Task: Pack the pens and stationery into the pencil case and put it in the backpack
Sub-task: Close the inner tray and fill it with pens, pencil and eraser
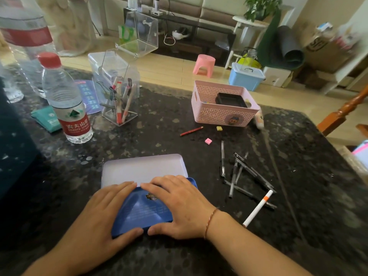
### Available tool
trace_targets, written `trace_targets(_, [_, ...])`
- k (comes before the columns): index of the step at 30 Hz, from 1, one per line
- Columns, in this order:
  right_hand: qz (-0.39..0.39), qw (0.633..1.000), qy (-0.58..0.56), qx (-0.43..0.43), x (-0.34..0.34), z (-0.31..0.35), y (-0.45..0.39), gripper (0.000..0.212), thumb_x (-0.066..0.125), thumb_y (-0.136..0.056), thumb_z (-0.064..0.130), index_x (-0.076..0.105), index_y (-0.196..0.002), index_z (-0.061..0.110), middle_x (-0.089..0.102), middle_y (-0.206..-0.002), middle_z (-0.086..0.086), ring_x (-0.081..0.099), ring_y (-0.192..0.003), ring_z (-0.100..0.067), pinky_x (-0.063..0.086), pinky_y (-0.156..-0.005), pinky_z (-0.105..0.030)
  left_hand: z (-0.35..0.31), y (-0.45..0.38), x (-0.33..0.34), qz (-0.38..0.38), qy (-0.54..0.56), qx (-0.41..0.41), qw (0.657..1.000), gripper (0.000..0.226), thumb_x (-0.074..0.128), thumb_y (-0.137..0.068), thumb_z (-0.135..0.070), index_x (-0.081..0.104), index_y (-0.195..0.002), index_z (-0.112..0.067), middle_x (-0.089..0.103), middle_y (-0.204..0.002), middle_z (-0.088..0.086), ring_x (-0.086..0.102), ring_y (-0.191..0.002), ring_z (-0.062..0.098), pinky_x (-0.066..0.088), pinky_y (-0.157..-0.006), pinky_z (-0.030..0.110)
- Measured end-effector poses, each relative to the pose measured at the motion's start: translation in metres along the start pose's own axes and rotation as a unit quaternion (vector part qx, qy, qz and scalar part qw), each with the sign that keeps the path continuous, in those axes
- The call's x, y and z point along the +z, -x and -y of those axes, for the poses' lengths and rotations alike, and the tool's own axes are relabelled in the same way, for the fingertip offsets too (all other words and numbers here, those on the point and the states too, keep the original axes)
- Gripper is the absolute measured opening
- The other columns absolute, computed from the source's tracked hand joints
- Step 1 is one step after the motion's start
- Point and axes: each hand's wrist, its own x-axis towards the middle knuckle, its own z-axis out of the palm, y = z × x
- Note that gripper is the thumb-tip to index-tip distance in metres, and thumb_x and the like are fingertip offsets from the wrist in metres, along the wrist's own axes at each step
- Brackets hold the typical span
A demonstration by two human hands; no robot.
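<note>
A blue pencil case (pixel 143 211) lies on the dark stone table in front of me, and its pale half (pixel 143 168) lies open beyond it. My left hand (pixel 107 212) and my right hand (pixel 179 204) both hold the blue half, fingers across its top to the far edge and thumbs on the near edge. To the right lie several dark pens (pixel 245 176) in a loose heap and a white pen with an orange band (pixel 257 209). Farther back are a red pencil (pixel 191 131), a pink eraser (pixel 208 141) and a yellow eraser (pixel 219 128). No backpack is clearly in view.
A pink basket (pixel 223 114) holding a black tray stands at the back right, with a small tube (pixel 259 120) beside it. A clear holder with pens (pixel 119 100) and a water bottle (pixel 67 104) stand at the back left. A dark object (pixel 12 146) fills the left edge.
</note>
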Motion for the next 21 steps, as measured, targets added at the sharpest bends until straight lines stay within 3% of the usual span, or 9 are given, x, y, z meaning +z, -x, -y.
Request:
trace_targets(2, [0.000,1.000,-0.004,0.004,0.001,0.000,0.000,0.086,0.059,-0.076,0.068,0.025,-0.145,0.030,0.042,-0.136,0.005,0.041,-0.122,-0.016,0.034,-0.106,-0.036,0.002,0.001,0.000,0.006,0.005,-0.013,1.000,0.090,0.050,-0.076,-0.080,0.031,-0.149,-0.031,0.042,-0.145,-0.014,0.036,-0.132,0.006,0.032,-0.107,0.035])
trace_targets(15, [-0.027,0.999,-0.018,0.006,0.000,0.007,-0.002,0.084,0.064,-0.075,0.064,0.034,-0.142,0.026,0.051,-0.133,0.004,0.048,-0.118,-0.018,0.038,-0.100,-0.037,-0.002,0.002,-0.008,0.023,0.012,-0.037,0.999,0.093,0.054,-0.074,-0.080,0.036,-0.148,-0.027,0.044,-0.145,-0.013,0.041,-0.131,0.010,0.038,-0.105,0.041])
trace_targets(21, [0.001,1.000,-0.016,0.003,0.002,0.007,-0.001,0.083,0.062,-0.079,0.061,0.026,-0.146,0.027,0.044,-0.138,0.003,0.043,-0.120,-0.018,0.032,-0.106,-0.037,-0.004,0.002,-0.010,0.036,-0.043,-0.021,0.998,0.089,0.050,-0.079,-0.077,0.038,-0.148,-0.022,0.047,-0.143,-0.009,0.042,-0.128,0.014,0.041,-0.104,0.047])
